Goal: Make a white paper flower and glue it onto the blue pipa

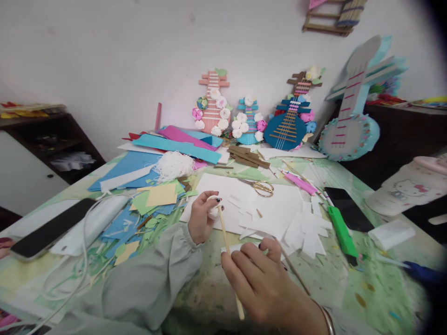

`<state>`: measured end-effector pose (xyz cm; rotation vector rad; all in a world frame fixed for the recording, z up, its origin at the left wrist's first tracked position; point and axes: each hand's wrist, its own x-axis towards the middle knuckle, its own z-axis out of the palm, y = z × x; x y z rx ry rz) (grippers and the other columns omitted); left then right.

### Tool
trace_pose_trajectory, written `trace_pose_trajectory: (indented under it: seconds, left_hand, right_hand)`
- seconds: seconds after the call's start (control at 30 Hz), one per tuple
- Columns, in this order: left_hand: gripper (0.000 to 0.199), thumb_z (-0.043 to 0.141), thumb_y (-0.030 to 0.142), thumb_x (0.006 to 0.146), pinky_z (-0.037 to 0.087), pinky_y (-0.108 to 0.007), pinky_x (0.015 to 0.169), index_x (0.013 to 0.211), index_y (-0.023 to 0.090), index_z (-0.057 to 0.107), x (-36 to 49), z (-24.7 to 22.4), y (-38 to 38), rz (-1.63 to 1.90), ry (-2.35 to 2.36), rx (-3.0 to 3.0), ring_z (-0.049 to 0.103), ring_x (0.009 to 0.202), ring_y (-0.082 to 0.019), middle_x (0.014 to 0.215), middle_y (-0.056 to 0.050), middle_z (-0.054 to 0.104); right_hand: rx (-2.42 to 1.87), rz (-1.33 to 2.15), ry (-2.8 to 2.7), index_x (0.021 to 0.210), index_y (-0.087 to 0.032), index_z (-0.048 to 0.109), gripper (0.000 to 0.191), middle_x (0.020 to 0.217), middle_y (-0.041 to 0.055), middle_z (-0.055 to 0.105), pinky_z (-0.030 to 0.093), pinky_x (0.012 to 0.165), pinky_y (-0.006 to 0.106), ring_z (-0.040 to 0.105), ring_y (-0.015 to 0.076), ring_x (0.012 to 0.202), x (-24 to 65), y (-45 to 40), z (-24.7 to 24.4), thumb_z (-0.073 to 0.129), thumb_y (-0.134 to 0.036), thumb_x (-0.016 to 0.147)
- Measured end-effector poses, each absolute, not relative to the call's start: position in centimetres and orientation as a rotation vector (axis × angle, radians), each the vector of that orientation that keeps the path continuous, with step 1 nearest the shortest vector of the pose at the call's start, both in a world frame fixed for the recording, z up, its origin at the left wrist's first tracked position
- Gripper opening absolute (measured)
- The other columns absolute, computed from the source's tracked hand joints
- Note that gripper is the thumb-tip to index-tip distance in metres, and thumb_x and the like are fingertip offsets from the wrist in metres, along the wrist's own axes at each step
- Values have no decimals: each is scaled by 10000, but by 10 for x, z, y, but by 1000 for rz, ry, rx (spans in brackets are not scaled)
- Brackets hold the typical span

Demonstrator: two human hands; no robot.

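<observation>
Between the thumb and fingers of my left hand is a small curled piece of white paper, partly hidden by the fingers. A pale wooden stick slants down from it, its upper tip at the paper. My right hand is closed around the lower part of the stick, whose bottom end sticks out below the fingers. A sliver of white shows beside the right fingers; I cannot make out what it is. Under and beyond the hands lies a white sheet with gold-handled scissors and paper scraps on it.
Cut white paper pieces, a green cutter and a black phone lie to the right. Green and blue scraps, white string and another phone are at left. Several decorated paper lutes lean against the wall.
</observation>
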<state>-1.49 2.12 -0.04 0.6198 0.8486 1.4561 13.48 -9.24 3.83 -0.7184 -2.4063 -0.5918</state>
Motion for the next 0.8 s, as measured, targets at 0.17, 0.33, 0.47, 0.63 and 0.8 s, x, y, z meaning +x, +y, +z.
trace_pose_trajectory:
  seconds: [0.17,0.33,0.47,0.63,0.8]
  left_hand:
    - [311,735,174,548,476,-211,592,825,145,595,-16,-3,22,1462,846,623,561,627,-89,731,7,634]
    - [320,733,153,556,451,-197,578,846,148,598,-16,-1,22,1435,838,613,561,619,-87,707,12,623]
    - [216,694,209,623,470,-224,569,809,139,611,-17,2,23,1379,787,570,563,634,-110,722,-10,598]
    - [276,673,322,688,502,-261,595,882,129,638,-20,9,20,1268,705,558,575,722,-150,819,-56,589]
    - [594,792,122,516,509,-263,704,1076,201,611,-19,10,14,1134,625,835,562,877,-165,1069,-62,553]
  right_hand:
    - [-774,-603,-2430,979,-85,622,252,704,46,553,236,642,377,444,188,670,132,-92,38,384,-111,899]
    - [-763,-537,-2479,997,-88,610,277,747,66,580,266,688,391,466,200,713,135,-89,37,346,-118,921]
    - [-807,-260,-2420,1034,-100,585,239,801,70,620,294,762,392,502,190,767,141,-86,36,370,-98,931]
    - [-834,-64,-2192,1093,-125,557,246,873,71,658,348,796,373,554,176,813,150,-83,36,461,-34,885]
    - [-851,79,-1935,1072,-165,572,263,868,64,663,439,745,351,597,160,773,165,-78,43,462,-26,878]
